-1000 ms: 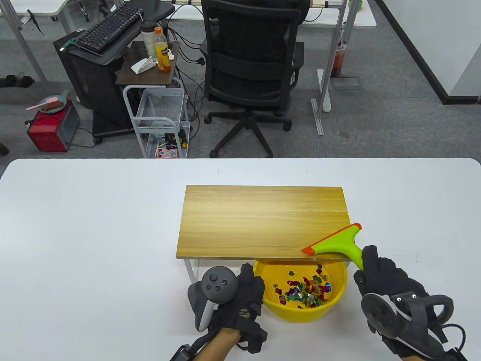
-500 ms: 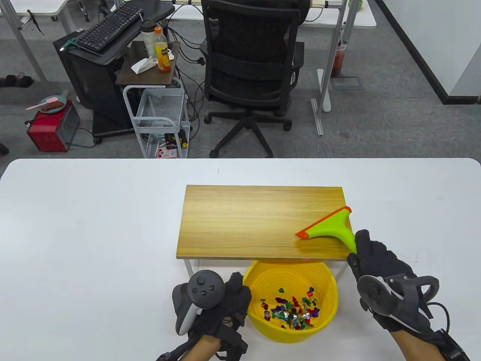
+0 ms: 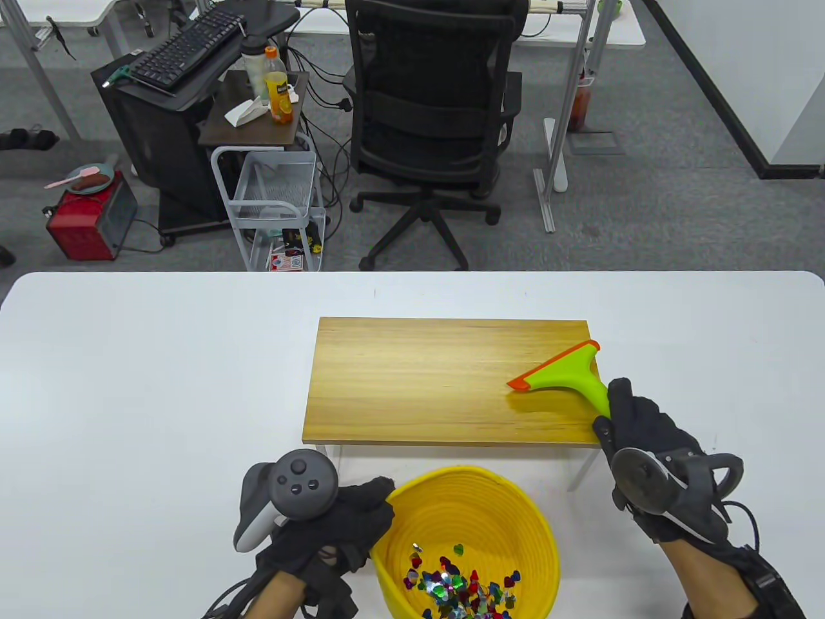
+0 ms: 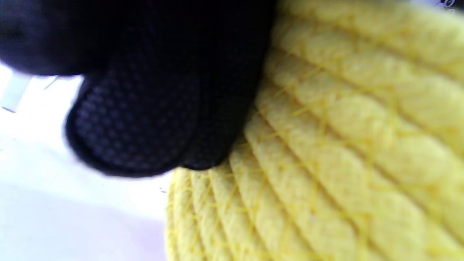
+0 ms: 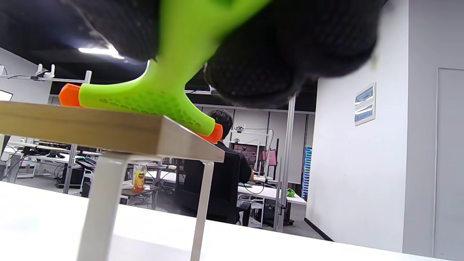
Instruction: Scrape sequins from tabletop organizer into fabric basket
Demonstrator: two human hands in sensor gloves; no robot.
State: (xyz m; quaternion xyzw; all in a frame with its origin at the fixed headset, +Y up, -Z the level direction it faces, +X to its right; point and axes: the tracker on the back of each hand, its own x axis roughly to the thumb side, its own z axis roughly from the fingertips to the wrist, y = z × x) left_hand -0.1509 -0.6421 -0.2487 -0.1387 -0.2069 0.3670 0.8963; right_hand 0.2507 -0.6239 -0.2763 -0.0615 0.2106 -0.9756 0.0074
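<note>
Big white table [image 3: 161, 387] with rounded corners, glossy enough to pick up a bit of glare, and right at the near edge between the two hands sits the fabric basket [image 3: 528, 516], a round yellow bowl of coiled rope stitched together (the left wrist view shows the chunky coils and thin thread really well). The sequins [image 3: 457, 583] are piled in its bottom, shiny little multicolour bits, some heart-shaped. The left hand [image 3: 335, 529] in its black mesh glove has its fingers curled onto the basket's left rim, gripping it. The right hand [image 3: 644, 445], off to the basket's right and a bit further out, is wrapped tight around the handle of a lime-green squeegee [image 3: 567, 377] with a T-shaped head, honeycomb texture and an orange blade. That blade rests on the right end of the tabletop organizer [image 3: 438, 380], a light wood-grain board on thin white legs, just beyond the basket and ahead of both hands. Past the table's far edge there's grey carpet, a black mesh office chair [image 3: 432, 109], a white wire cart [image 3: 277, 200], and a keyboard [image 3: 187, 48] on a dark stand.
</note>
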